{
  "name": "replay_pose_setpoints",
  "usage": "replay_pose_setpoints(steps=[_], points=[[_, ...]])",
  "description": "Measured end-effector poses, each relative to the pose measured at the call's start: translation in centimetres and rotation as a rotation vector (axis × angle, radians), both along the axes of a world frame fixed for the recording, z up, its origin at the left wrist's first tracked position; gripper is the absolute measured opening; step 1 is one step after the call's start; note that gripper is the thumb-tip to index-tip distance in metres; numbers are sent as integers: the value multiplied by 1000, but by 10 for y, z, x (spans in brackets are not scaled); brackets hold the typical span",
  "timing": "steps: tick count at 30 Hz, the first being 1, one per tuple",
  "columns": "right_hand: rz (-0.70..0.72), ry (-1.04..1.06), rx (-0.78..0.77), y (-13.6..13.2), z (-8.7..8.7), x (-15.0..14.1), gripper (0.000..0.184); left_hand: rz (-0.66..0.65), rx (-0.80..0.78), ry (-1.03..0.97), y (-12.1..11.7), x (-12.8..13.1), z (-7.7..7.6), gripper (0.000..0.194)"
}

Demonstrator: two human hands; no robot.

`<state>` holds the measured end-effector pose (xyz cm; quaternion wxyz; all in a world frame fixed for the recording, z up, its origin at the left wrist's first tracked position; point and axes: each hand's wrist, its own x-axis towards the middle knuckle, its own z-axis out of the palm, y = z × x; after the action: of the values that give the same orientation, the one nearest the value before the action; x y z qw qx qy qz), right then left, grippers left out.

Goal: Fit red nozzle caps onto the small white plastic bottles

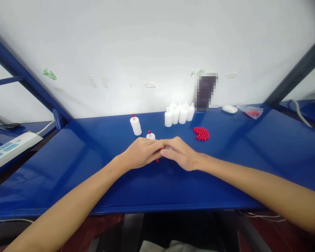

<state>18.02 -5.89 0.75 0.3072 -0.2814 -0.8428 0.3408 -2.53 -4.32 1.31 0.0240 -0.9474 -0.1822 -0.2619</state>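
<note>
My left hand (143,153) and my right hand (180,154) meet over the middle of the table, fingertips touching. Both are closed. A bit of white, likely a bottle (169,148), peeks out between the fingers of my right hand; most of it is hidden. Red shows at the left fingertips, and a small red cap (157,160) pokes out just below them. Right behind my left hand a white squeeze bottle (150,136) with a red tip stands partly covered. Farther back to the left is another white bottle (135,126) with a red tip.
Several white bottles without red tips (179,114) stand grouped near the wall. A cluster of red caps (201,133) lies right of them on the blue table (76,164). Behind are a white oval case (229,109) and a plastic bag (251,111) with red pieces.
</note>
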Motion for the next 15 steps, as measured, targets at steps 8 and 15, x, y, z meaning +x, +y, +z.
replay_pose_setpoints(steps=[8,15], points=[[-109,360,-380,18,-12,4,16,421,-371,-492,26,-15,-4,47],[-172,225,-306,13,-5,0,12,479,-359,-558,31,-14,-5,48]])
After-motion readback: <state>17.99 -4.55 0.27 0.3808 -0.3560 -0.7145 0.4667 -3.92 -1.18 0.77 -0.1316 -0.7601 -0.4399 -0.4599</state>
